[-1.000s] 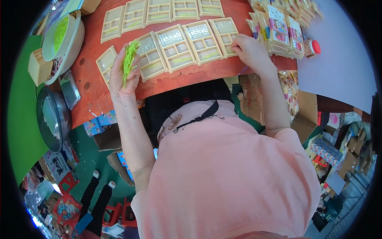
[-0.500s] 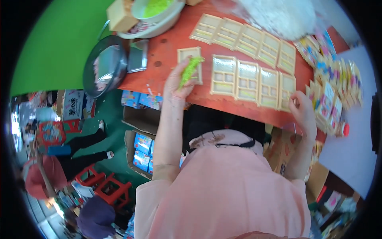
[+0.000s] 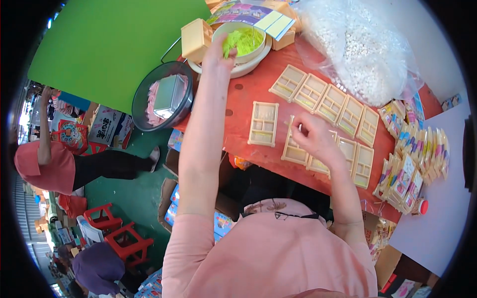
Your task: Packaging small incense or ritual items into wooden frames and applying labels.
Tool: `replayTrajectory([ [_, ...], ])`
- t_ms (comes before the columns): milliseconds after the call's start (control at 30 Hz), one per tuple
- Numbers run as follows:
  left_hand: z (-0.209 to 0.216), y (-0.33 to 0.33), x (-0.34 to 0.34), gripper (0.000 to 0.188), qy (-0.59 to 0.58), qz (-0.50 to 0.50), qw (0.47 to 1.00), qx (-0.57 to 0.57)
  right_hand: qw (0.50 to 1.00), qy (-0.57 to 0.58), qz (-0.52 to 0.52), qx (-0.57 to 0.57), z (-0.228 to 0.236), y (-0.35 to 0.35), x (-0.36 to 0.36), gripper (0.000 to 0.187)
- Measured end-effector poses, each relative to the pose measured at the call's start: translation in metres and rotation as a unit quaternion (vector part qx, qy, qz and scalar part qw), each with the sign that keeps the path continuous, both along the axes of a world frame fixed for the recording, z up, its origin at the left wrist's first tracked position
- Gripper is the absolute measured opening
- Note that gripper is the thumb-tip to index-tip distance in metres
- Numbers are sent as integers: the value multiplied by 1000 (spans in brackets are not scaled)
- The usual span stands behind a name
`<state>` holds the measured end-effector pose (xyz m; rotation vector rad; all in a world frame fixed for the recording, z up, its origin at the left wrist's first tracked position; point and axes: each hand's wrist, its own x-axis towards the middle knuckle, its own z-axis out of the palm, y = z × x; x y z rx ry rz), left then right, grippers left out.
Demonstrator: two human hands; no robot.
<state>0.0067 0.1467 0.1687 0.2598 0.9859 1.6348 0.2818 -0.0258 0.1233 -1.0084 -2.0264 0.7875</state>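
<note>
Left hand touches green strands in bowl; grip cannot be told. Right hand, fingers curled narrow, contents unconfirmed, is over trays, apparently rowed for easy reach.

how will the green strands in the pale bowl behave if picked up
The green strands look thin, so they're probably light and bendy. They lie loosely heaped in the pale bowl, so they may lift in clumps, with strays dropping.
</note>
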Motion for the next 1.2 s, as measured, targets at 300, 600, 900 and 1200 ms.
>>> replayTrajectory([
  [300,26,41,-1,48,318,-97,938,-95,999,-24,-18,-28,10,69,-26,8],
  [600,12,70,-46,29,624,-176,759,54,991,4,-121,53,23,219,-130,26],
  [900,-14,-37,-69,15,685,282,636,216,993,95,-49,-44,7,158,-105,23],
  [1200,-88,-151,-311,35,789,-41,565,-238,983,-5,-72,-170,-1,83,8,23],
])
